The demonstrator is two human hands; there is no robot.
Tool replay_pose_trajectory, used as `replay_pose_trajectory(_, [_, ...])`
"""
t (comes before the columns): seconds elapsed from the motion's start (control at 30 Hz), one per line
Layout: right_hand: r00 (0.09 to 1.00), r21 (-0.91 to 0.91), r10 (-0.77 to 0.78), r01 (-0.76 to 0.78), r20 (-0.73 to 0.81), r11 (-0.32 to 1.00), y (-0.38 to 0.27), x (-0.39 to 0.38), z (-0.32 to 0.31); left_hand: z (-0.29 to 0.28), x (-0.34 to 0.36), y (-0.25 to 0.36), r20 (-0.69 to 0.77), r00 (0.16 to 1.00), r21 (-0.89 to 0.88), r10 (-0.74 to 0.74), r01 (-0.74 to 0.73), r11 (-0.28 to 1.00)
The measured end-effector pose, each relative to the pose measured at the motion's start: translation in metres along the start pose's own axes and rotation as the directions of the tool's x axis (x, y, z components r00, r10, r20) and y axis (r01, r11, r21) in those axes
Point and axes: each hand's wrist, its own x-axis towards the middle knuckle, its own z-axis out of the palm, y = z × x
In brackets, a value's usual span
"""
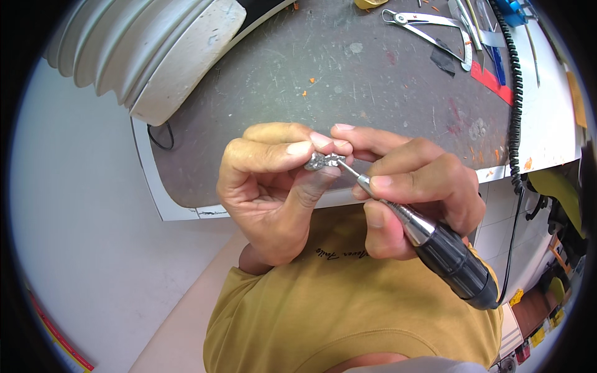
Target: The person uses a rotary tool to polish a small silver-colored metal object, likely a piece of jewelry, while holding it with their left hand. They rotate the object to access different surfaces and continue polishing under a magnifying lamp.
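My left hand [264,186] pinches a small silvery metal piece [317,163] between thumb and fingers; its exact kind is too small to make out. My right hand [429,180] is closed around a rotary handpiece [457,264] with a black body and a silver nose, held much like a pen. The thin steel bit [350,169] of the handpiece reaches the right side of the metal piece, its tip at or touching the surface. Both hands are close together over the near edge of the grey worktop, the right fingertips beside the left ones.
A white ribbed hose with a broad nozzle [186,59] sits at the far left. A caliper [429,20], slim hand tools and a red strip [491,82] lie far right, beside a coiled black cable [516,93]. Orange crumbs dot the grey worktop [261,105].
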Motion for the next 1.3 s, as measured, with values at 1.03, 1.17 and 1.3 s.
replay_pose_trajectory(1.03, [1.0, 0.042, -0.008, 0.009, -0.018, 0.999, 0.0007, 0.0018, -0.0008, 0.0024, -0.0015, 0.0008, -0.007, 1.0, 0.02, 0.017, -0.017, 1.0])
replay_pose_trajectory(1.17, [0.999, 0.094, 0.028, -0.024, -0.044, 0.995, 0.0008, -0.0033, 0.0014, 0.0006, -0.0025, 0.0009, -0.005, 1.0, 0.012, 0.007, -0.006, 1.0])
replay_pose_trajectory(1.3, [0.997, 0.129, 0.046, -0.039, -0.054, 0.991, -0.0032, -0.0011, 0.0013, 0.0033, -0.0011, 0.0029, -0.019, 1.0, -0.001, -0.009, 0.009, 1.0])
